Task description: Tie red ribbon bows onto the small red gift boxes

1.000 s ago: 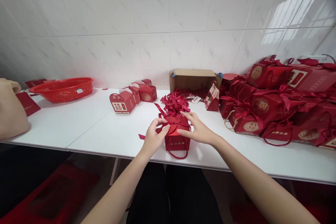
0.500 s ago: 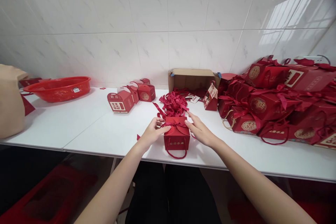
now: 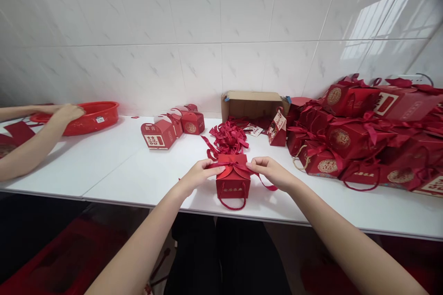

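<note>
A small red gift box [image 3: 232,187] stands upright at the table's front edge, with gold characters on its front and a red cord handle hanging down. A dark red ribbon [image 3: 232,164] crosses its top and is knotted in the middle. At the box's left, my left hand [image 3: 199,175] pinches one side of the ribbon. My right hand [image 3: 270,171] pinches the other side, and a loose tail curls below it onto the table. Directly behind the box lies a heap of red ribbons [image 3: 228,137].
Finished-looking red boxes [image 3: 360,138] are piled at the right. An open carton [image 3: 256,97], a triangular box [image 3: 277,130] and several red boxes [image 3: 161,134] stand further back. Another person's arms [image 3: 38,140] reach over a red basin [image 3: 90,120] at the left.
My right hand has gone from spread fingers near the ribbon to pinching it, pulled slightly right. My left hand has moved slightly left. The other person's arms now reach to the basin.
</note>
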A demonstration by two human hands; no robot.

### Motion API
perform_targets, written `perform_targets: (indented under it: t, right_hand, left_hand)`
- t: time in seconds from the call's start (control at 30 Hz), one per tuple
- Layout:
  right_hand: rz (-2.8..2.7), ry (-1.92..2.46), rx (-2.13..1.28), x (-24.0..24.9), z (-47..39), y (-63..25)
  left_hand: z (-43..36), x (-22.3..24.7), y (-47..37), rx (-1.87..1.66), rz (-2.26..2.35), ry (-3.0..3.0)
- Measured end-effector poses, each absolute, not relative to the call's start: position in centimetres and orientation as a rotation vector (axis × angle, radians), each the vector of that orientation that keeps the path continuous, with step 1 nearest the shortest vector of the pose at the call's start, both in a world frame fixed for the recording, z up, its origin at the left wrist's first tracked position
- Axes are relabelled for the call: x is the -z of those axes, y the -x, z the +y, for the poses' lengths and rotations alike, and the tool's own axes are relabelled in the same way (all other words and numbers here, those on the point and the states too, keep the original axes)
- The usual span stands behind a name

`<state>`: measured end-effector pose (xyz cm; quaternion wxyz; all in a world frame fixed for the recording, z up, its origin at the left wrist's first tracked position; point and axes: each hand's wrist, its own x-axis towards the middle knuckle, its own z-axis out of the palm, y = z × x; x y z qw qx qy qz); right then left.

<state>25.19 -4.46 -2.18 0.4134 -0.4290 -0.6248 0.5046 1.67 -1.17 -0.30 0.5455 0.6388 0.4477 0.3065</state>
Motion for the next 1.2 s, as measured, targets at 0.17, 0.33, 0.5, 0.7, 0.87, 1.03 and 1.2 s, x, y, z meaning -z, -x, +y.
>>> perform_targets:
  t: [0.17,0.33,0.5,0.7,0.87,1.03,1.2]
  right_hand:
    - [-1.599,1.176,-1.197,2.0,-3.9,-26.2]
    - [-1.688,1.279,-1.2,1.4,-4.3,-27.0]
    - [-1.712,1.125,-1.231,0.2,-5.1,-27.5]
    - [-1.353,0.901,-1.376,-1.9,-5.8,-26.2]
    - [-1.309,0.922,-1.395,-2.7,-5.9,-26.1]
    - [-1.499,1.146,-1.085,-1.3,-5.2,-25.1]
    - [-1.595,0.999,-0.945,0.3,-3.4,-21.8]
  left_hand:
    - [-1.4,1.0,-1.3,-0.775,1.193,-1.522]
    - [-1.3,1.1,-1.0,-0.71,1.18,-1.593]
    - [-1.6,0.2,-1.5,-0.923,1.219,-1.743]
    - [-3.1,-1.2,-5.2,-1.128,1.123,-2.315]
    - [-2.7,-1.7,-7.3,-1.333,1.309,-2.354]
    - [-2.3,-1.4,-7.3,-1.343,1.366,-2.289]
    - [-2.9,-1.6,-7.0,-1.298,1.363,-2.27]
